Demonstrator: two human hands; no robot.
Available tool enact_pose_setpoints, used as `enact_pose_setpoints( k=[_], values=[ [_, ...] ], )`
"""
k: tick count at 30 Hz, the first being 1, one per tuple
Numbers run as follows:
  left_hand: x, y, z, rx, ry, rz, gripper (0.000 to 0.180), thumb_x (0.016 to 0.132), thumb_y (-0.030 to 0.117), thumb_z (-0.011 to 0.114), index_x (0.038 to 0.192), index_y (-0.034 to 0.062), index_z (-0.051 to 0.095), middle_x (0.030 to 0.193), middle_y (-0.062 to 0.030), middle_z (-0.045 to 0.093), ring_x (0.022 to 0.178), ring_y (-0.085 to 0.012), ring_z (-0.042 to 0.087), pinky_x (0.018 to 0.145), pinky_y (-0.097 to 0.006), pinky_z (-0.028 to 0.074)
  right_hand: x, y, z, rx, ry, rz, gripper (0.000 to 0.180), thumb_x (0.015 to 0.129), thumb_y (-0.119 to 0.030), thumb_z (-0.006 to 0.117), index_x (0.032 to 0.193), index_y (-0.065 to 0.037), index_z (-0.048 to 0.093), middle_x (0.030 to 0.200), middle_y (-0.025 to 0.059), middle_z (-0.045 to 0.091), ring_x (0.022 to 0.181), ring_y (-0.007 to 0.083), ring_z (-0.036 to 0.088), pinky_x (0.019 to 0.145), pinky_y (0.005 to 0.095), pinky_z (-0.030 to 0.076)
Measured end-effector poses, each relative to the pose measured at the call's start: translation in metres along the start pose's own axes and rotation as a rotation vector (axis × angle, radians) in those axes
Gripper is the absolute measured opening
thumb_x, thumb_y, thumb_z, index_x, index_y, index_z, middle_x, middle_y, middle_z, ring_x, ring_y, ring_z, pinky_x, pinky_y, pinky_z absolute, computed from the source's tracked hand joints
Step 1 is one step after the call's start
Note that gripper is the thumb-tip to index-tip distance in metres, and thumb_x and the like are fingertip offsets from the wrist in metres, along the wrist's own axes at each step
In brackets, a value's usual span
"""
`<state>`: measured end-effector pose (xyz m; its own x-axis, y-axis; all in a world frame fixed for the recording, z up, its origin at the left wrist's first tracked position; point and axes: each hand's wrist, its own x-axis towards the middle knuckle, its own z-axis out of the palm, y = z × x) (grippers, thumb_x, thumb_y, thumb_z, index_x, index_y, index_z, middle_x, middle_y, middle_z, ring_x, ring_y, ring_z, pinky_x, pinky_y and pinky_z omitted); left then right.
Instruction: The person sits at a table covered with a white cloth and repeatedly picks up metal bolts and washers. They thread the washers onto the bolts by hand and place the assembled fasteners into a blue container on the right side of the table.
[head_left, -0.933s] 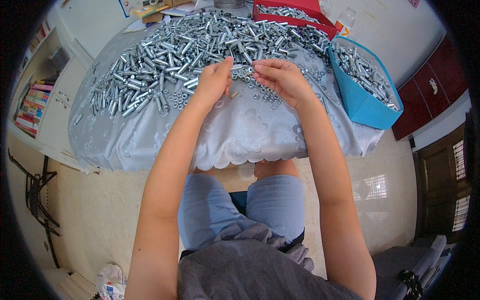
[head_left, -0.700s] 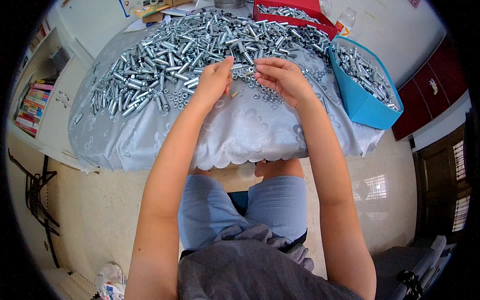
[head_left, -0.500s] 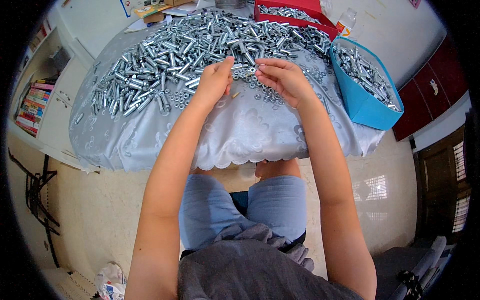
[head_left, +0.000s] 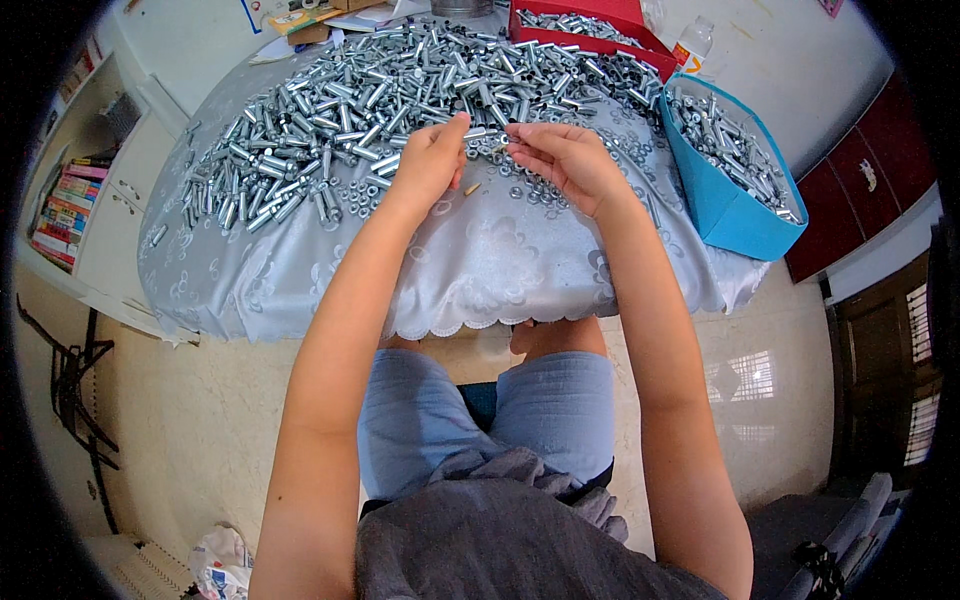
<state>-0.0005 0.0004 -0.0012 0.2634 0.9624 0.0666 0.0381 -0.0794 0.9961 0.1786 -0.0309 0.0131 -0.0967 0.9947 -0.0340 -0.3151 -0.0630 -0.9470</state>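
My left hand [head_left: 432, 162] is closed, thumb up, round a silvery metal bolt [head_left: 484, 132] that points rightward from its fingers. At the bolt's far end, the thumb and fingertips of my right hand [head_left: 568, 162] are pinched together; whatever they hold is too small and covered to make out. Both hands hover over the near edge of a large heap of sleeved metal bolts [head_left: 345, 110]. Loose nuts [head_left: 530, 185] lie scattered below and beside the hands. A small brass-coloured piece [head_left: 472, 188] rests on the cloth between my wrists.
A shiny grey tablecloth [head_left: 480, 270] covers the round table. To the right stands a blue bin [head_left: 735, 215] full of bolts; a red box [head_left: 655, 55] with more metal parts sits behind. Near it is a clear plastic bottle [head_left: 692, 42]. Papers [head_left: 385, 14] lie at the back left.
My right fingertips have shifted slightly left and drawn together at the bolt's end. The left hand has stayed almost still.
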Motion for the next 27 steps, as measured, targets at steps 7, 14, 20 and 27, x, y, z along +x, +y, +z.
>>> enact_pose_setpoints(
  k=[7,14,20,27],
  values=[
    [-0.0017,0.0020,0.0024,-0.001,0.019,-0.007,0.040,0.085,0.041,0.047,0.060,0.0107,0.042,0.050,0.0033,0.038,0.043,-0.0073,0.039,0.042,-0.022,0.032,-0.0008,-0.0004,-0.0004,-0.059,0.000,-0.021,0.022,0.081,-0.005,0.056,0.099,0.007,0.057,0.091,0.0123,0.061,0.080,0.0159,0.061,0.074,0.0228,0.051],
    [-0.0006,0.0011,0.0025,-0.004,0.033,-0.001,0.040,0.084,0.041,0.048,0.060,0.0106,0.042,0.050,0.0030,0.039,0.043,-0.0073,0.040,0.042,-0.022,0.032,-0.0018,0.0000,0.0007,-0.119,-0.009,-0.062,0.023,0.081,-0.004,0.055,0.101,0.005,0.056,0.086,0.0084,0.060,0.077,0.0129,0.060,0.072,0.0207,0.051],
    [-0.0011,0.0016,0.0021,-0.009,0.015,-0.005,0.040,0.085,0.041,0.047,0.059,0.0104,0.042,0.050,0.0029,0.039,0.043,-0.0074,0.040,0.042,-0.022,0.032,-0.0035,-0.0016,0.0019,-0.103,0.005,-0.036,0.027,0.080,-0.003,0.055,0.105,0.005,0.053,0.088,0.0103,0.059,0.078,0.0143,0.060,0.072,0.0215,0.051],
    [-0.0013,0.0017,0.0009,0.010,0.013,-0.001,0.039,0.085,0.041,0.047,0.061,0.0101,0.043,0.051,0.0028,0.039,0.043,-0.0073,0.039,0.042,-0.022,0.032,-0.0013,0.0017,0.0012,-0.120,-0.012,-0.016,0.024,0.080,-0.002,0.055,0.101,0.009,0.053,0.089,0.0143,0.059,0.080,0.0187,0.061,0.074,0.0239,0.052]
  ],
)
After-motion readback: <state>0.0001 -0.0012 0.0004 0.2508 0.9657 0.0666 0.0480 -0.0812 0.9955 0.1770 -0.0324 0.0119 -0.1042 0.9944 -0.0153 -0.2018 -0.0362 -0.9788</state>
